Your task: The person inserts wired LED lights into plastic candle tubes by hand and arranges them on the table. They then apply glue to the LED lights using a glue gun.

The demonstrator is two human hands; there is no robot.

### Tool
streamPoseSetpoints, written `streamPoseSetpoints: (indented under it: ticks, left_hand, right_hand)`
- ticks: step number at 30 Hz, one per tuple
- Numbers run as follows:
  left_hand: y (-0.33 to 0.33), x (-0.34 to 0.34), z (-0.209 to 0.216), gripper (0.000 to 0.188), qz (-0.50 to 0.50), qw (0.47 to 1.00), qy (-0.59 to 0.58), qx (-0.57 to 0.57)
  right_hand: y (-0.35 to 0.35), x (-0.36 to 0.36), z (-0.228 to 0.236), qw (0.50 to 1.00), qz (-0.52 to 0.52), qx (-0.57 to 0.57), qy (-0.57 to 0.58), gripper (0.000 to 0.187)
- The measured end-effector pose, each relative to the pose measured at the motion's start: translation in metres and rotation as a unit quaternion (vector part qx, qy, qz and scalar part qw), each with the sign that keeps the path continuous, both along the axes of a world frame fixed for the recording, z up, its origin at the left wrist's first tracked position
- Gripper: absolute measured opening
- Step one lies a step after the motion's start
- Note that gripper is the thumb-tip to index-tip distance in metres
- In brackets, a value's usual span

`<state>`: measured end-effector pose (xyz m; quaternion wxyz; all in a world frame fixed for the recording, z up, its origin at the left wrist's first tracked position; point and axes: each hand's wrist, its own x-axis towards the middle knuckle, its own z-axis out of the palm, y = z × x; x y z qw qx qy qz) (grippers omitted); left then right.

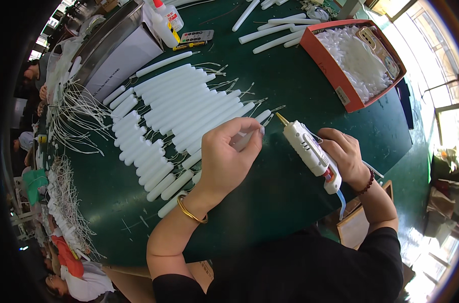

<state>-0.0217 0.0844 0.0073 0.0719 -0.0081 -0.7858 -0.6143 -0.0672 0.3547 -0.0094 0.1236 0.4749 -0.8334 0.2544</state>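
My left hand [227, 156] is curled with thumb and fingertips pinched together around a white tube [263, 116], partly hidden by the fingers. Thin wire ends poke out past that tube's tip. In my right hand [343, 151] is a white hot glue gun [310, 151], its brass-coloured nozzle pointing up and left toward the tube's wired end, not touching it. A bluish glue stick [341, 204] sticks out of the gun's back. Beside my left hand, many white tubes [189, 101] lie in slanting rows, wires at their ends.
A red box [326, 68] of small white pieces and a phone stands at the far right. At the far left are a carton [123, 65], glue bottles [164, 30] and a remote [197, 36]. Loose wire bundles [78, 116] line the green table's left edge; people sit beyond.
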Motion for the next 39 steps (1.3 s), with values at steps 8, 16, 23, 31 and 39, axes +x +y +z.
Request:
streamPoseSetpoints:
  ticks: [8,16,23,31,39]
  left_hand:
    - [0.002,0.0,0.002,0.006,-0.003,1.0,0.014,-0.005]
    - [0.002,0.0,0.0,0.006,-0.002,1.0,0.016,-0.011]
    - [0.001,0.001,-0.001,0.006,-0.003,1.0,0.014,-0.004]
    - [0.003,0.0,0.0,0.008,-0.033,0.999,-0.004,0.027]
    - [0.003,0.007,-0.009,0.009,-0.063,0.997,-0.036,-0.004]
  right_hand:
    - [0.002,0.0,-0.002,1.0,0.006,0.002,-0.013,0.034]
    - [0.004,0.0,-0.006,1.0,0.003,0.001,-0.022,0.035]
    - [0.003,0.001,-0.004,1.0,-0.004,0.004,-0.022,0.034]
    - [0.011,0.0,0.018,0.993,-0.076,0.083,-0.019,0.039]
    - [0.032,-0.009,0.061,0.974,-0.122,0.15,-0.115,0.036]
